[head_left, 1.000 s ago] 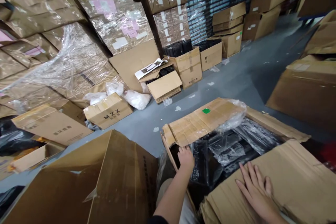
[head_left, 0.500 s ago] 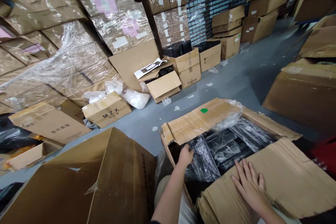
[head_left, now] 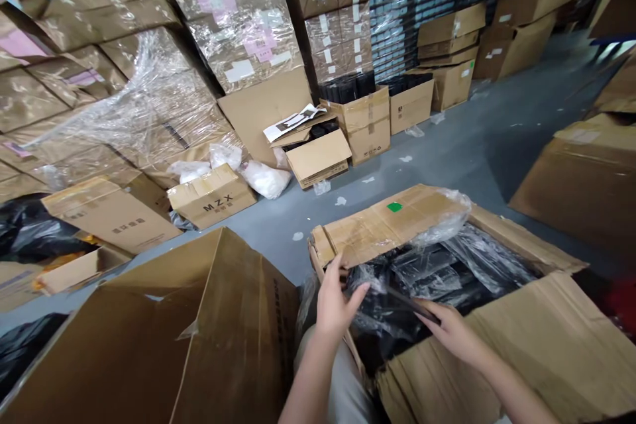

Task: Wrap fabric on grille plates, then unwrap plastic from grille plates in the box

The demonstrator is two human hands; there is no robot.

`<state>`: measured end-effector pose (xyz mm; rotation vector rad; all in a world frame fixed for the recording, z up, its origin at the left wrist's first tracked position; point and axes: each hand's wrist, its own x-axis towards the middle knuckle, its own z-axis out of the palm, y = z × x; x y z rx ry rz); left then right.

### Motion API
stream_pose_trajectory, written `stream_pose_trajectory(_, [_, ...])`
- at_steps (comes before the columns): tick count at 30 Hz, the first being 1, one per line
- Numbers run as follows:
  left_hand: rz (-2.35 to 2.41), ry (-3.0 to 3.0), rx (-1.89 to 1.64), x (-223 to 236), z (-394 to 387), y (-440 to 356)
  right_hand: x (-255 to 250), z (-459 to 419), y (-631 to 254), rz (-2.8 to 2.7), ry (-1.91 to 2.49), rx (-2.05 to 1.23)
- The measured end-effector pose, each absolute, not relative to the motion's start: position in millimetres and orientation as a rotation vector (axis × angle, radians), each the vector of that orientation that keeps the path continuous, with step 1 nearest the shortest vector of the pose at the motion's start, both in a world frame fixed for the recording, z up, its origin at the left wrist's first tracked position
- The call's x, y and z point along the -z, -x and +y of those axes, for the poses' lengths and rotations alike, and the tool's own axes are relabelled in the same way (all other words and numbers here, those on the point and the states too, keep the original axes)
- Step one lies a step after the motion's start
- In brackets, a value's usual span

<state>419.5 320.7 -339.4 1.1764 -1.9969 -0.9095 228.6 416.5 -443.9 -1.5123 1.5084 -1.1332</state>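
An open cardboard box (head_left: 521,238) stands in front of me, filled with black items wrapped in clear plastic (head_left: 437,271). My left hand (head_left: 334,301) is raised at the box's near left corner, fingers apart, pinching the plastic wrap of a black packet (head_left: 385,308). My right hand (head_left: 444,324) reaches in from the near flap (head_left: 536,351) and grips the same packet from the right. The far flap (head_left: 382,228) carries a green sticker.
A large brown carton (head_left: 199,344) lies open at my left knee. Stacks of wrapped cartons (head_left: 149,93) fill the left side and back. Smaller boxes (head_left: 211,195) and plastic scraps sit on the grey floor (head_left: 462,152). Another big carton (head_left: 581,179) stands at right.
My right hand left the flat near flap and went into the box. My left hand lifted from inside the box corner, drawing a wrapped black packet up.
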Motion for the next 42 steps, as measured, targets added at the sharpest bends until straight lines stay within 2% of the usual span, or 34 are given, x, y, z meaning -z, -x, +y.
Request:
stream_pose_trajectory(4, [-2.066,-1.033,1.009,327.7,307.7,-413.3,436.0,415.0,-220.2,1.471,1.521,1.100])
stream_pose_trajectory(10, [-1.497,-1.068,1.104,360.4,299.2,-395.5,441.1,410.1,-216.3,1.506,1.169,1.354])
stream_pose_trajectory(13, [-1.265,-1.000,1.235,375.2,294.3,-392.8,449.6,412.3,-215.5,1.378,0.913,1.437])
stream_pose_trajectory(17, [-1.058,-1.061,1.225,390.9,289.4,-398.8,455.8,418.4,-219.4,1.158,0.555,1.529])
stream_pose_trajectory(22, [-1.391,-1.233,1.217,379.8,289.2,-410.9,440.9,415.0,-208.5,1.309,0.495,1.626])
stream_pose_trajectory(24, [-1.562,-1.208,1.125,360.5,293.5,-408.6,427.8,409.8,-201.0,1.411,0.615,1.545])
stream_pose_trajectory(27, [-2.083,-0.934,1.058,330.7,303.9,-392.6,406.1,399.0,-199.0,1.415,0.909,1.309])
stream_pose_trajectory(29, [-2.406,-0.772,1.066,319.9,309.3,-378.4,395.2,392.3,-205.2,1.382,1.030,1.191])
stream_pose_trajectory(31, [-2.532,-0.763,1.075,319.6,310.4,-367.3,391.8,389.7,-213.9,1.358,1.019,1.161])
stream_pose_trajectory(35, [-2.328,-1.064,0.954,339.5,302.0,-364.7,415.6,406.7,-228.2,1.179,0.854,1.346])
stream_pose_trajectory(38, [-2.065,-1.289,0.893,357.8,295.5,-372.7,450.0,433.0,-235.5,1.119,0.751,1.360])
stream_pose_trajectory(42, [-1.725,-1.229,0.927,377.5,293.6,-374.6,480.4,456.2,-246.1,1.077,0.719,1.370])
